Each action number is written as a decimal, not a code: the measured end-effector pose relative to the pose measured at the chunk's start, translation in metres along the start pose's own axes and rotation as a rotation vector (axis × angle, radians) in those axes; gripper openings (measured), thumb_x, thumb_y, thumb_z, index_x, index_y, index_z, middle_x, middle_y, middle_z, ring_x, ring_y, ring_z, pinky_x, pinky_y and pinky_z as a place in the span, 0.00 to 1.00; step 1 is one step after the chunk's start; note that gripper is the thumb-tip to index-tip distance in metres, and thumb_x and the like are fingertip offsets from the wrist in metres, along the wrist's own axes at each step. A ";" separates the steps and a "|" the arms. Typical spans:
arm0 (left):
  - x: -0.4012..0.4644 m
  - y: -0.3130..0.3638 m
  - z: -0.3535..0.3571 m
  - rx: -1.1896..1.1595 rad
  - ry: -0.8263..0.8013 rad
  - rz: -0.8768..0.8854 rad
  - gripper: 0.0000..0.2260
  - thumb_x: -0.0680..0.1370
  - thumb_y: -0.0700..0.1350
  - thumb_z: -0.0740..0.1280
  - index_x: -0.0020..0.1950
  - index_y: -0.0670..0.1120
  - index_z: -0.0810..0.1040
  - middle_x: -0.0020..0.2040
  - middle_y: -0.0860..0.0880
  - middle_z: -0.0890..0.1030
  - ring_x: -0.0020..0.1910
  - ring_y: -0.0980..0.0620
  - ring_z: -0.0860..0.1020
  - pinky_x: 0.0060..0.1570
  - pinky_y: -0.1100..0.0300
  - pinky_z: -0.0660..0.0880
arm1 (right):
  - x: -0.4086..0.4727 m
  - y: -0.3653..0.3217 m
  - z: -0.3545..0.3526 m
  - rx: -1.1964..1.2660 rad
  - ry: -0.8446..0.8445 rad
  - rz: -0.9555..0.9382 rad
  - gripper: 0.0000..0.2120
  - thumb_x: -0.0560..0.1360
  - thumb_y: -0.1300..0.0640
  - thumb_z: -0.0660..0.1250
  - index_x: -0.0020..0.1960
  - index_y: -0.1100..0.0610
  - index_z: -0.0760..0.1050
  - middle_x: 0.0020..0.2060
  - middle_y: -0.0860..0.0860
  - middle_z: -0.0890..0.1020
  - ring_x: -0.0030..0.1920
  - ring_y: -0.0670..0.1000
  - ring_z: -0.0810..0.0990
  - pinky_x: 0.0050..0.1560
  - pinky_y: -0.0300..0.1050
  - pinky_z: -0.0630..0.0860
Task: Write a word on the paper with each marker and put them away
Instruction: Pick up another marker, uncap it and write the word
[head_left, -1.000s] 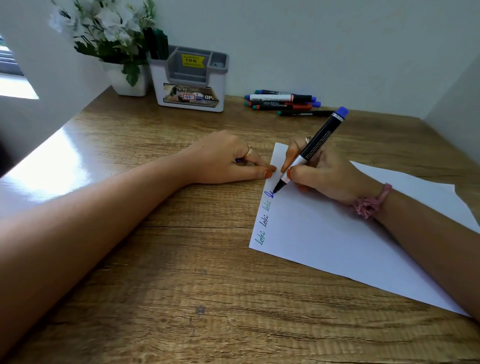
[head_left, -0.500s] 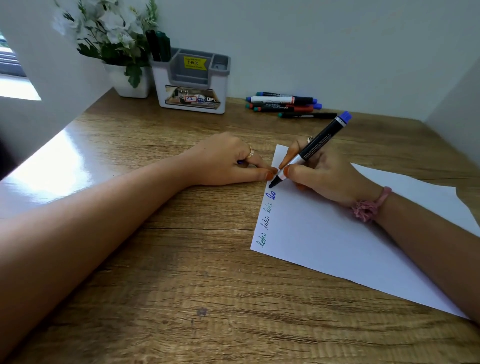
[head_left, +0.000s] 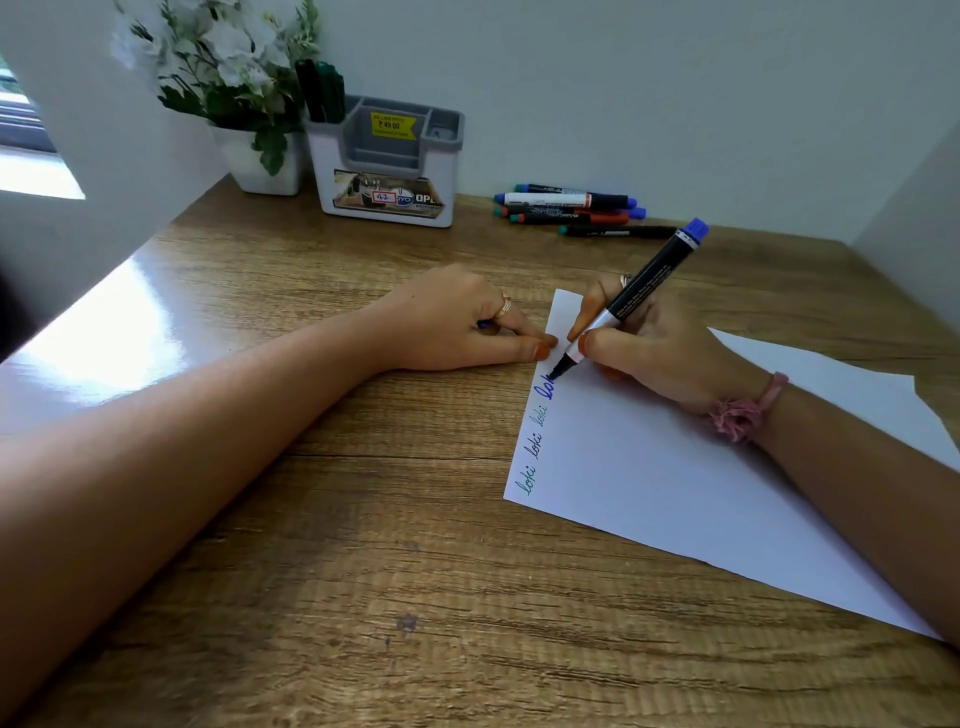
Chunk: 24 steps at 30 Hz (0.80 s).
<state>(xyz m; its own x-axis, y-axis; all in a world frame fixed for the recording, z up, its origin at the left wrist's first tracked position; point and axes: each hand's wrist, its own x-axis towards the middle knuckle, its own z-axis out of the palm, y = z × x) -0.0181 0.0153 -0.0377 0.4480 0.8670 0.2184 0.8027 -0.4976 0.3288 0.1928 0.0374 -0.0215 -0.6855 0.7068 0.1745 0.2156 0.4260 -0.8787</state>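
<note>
A white sheet of paper (head_left: 675, 493) lies on the wooden desk (head_left: 363, 597), with small words written along its left edge. My right hand (head_left: 665, 358) grips a black marker with a blue end (head_left: 649, 275); its tip touches the paper at fresh blue letters (head_left: 548, 387). My left hand (head_left: 447, 322) rests on the desk beside the paper's top left corner, thumb tip at the paper's edge. Its curled fingers hold a small blue piece (head_left: 483, 325), apparently the marker's cap. Several loose markers (head_left: 571, 208) lie by the back wall.
A white and grey desk organiser (head_left: 389, 166) stands at the back, with two dark markers (head_left: 322, 93) upright in its left slot. A white pot of flowers (head_left: 260, 161) stands left of it. Walls close the desk at the back and both sides.
The marker tip has moved up the paper's left edge, and the blue writing has grown from one stroke to several letters. My left hand has stayed put.
</note>
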 end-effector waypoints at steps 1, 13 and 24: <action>0.000 0.000 0.000 0.008 -0.002 -0.001 0.27 0.69 0.70 0.51 0.59 0.61 0.77 0.45 0.50 0.85 0.34 0.54 0.78 0.33 0.54 0.73 | 0.000 0.000 0.000 0.003 0.004 0.001 0.03 0.65 0.64 0.64 0.37 0.60 0.71 0.23 0.43 0.73 0.24 0.41 0.69 0.26 0.32 0.67; -0.001 0.003 -0.002 0.022 -0.005 -0.009 0.27 0.69 0.70 0.52 0.59 0.61 0.78 0.46 0.49 0.84 0.38 0.54 0.79 0.34 0.56 0.74 | 0.002 0.003 0.001 0.010 0.071 0.008 0.02 0.65 0.63 0.64 0.36 0.60 0.71 0.24 0.44 0.74 0.24 0.41 0.70 0.26 0.33 0.67; -0.004 0.008 -0.005 0.018 -0.013 -0.024 0.16 0.75 0.60 0.63 0.60 0.57 0.78 0.39 0.56 0.81 0.36 0.60 0.75 0.30 0.67 0.65 | 0.002 0.001 0.002 0.001 0.052 0.007 0.04 0.65 0.64 0.66 0.35 0.57 0.72 0.22 0.43 0.74 0.24 0.41 0.69 0.25 0.33 0.66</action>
<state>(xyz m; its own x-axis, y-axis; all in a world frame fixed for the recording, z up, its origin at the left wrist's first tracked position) -0.0148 0.0076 -0.0316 0.4334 0.8790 0.1988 0.8202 -0.4762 0.3171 0.1901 0.0383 -0.0230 -0.6468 0.7382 0.1915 0.2197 0.4209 -0.8801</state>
